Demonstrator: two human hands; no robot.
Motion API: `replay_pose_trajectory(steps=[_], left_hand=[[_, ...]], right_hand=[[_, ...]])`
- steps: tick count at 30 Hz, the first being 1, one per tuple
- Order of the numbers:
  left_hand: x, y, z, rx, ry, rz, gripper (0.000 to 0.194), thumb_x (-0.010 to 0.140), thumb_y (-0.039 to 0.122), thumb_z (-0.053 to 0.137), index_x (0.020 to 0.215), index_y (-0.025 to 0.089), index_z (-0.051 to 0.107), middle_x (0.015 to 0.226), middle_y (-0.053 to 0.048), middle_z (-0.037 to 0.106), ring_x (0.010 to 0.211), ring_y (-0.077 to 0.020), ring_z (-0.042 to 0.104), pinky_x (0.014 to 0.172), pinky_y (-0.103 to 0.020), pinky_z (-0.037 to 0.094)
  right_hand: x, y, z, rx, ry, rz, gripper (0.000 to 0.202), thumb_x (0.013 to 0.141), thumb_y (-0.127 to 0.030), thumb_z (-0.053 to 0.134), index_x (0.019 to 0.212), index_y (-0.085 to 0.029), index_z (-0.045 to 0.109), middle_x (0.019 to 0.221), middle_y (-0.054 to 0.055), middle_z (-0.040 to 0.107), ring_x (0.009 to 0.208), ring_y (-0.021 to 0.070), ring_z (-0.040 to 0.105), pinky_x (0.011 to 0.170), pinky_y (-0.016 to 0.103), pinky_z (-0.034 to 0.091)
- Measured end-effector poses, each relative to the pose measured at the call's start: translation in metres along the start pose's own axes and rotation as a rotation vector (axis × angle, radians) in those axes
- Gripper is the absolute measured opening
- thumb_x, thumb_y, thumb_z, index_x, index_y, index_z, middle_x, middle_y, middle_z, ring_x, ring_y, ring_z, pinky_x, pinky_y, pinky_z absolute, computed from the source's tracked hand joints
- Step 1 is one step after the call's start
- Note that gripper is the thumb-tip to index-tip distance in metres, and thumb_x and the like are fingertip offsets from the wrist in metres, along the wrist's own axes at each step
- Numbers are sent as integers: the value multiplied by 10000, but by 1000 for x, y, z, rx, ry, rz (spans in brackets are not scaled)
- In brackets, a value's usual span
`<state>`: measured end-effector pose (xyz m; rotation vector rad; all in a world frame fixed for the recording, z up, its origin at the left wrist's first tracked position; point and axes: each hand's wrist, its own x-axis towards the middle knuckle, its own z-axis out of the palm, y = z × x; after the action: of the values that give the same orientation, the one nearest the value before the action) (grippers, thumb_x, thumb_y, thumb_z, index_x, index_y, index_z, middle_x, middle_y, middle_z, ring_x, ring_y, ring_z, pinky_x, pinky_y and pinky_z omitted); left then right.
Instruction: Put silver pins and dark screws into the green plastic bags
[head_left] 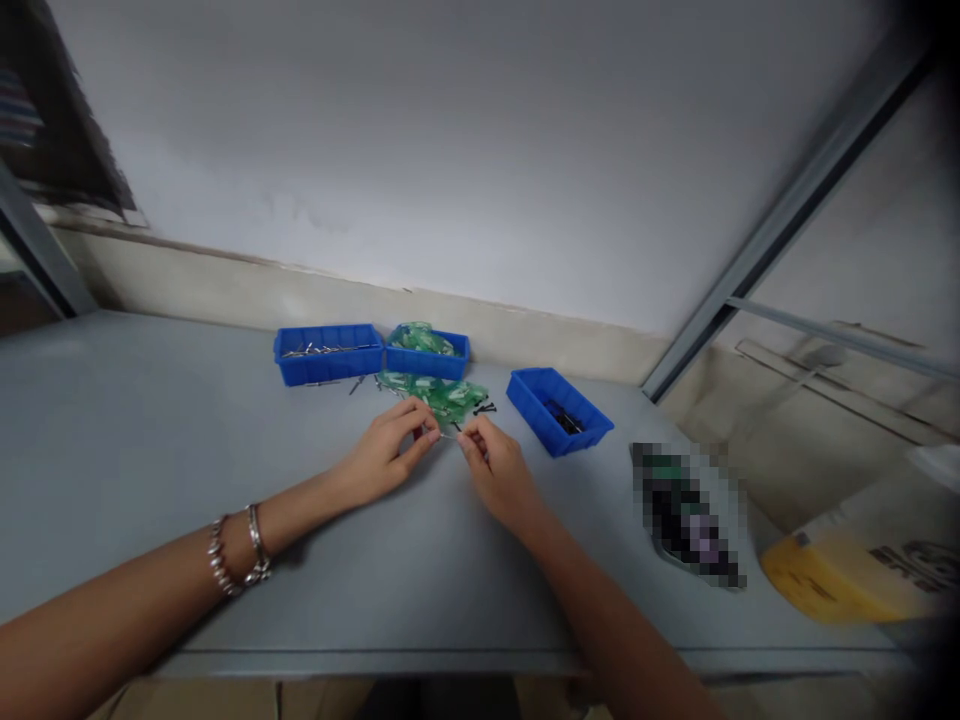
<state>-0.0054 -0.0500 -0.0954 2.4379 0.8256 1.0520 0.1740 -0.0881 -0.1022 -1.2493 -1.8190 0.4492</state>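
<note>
My left hand [400, 438] and my right hand [495, 462] face each other over the middle of the table, fingertips pinched. Between them runs a thin, light-coloured metal pin [448, 435], gripped at both ends; its exact kind is too small to tell. Just beyond the fingers lies a heap of small green plastic packets [442, 395]. Several black screws [486, 408] rest at the right side of that heap. A few loose metal pieces [356, 384] lie to its left.
Along the wall stand a blue bin [330, 370] with thin metal rods and a blue bin [427, 364] with green packets. Another blue bin [555, 430], farther right, holds dark parts. A pixelated object [690, 520] and a container with yellow contents [840, 580] are at the right.
</note>
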Motion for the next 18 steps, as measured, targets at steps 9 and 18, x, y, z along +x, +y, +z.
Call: replay_pose_trajectory(steps=[9,18], left_hand=[[0,-2,0,-40,39,3,184,933,294,446,860,173,563,897,-53,552,843,-167,527,758,-306,443],[5,0,-7,-11,41,-6,311,947,351,397,758,169,563,855,-47,559,813,-164,537,767,-302,450]], right_hand=[[-1,-3,-3,-31,14,-26,207,873,-316,405,692,-222,442,637,-17,468,618,134,445,607,254,336],[0,-14,-19,-63,99,-108,174,876,-297,456,759,-201,541,719,6,564,639,125,510,597,240,393]])
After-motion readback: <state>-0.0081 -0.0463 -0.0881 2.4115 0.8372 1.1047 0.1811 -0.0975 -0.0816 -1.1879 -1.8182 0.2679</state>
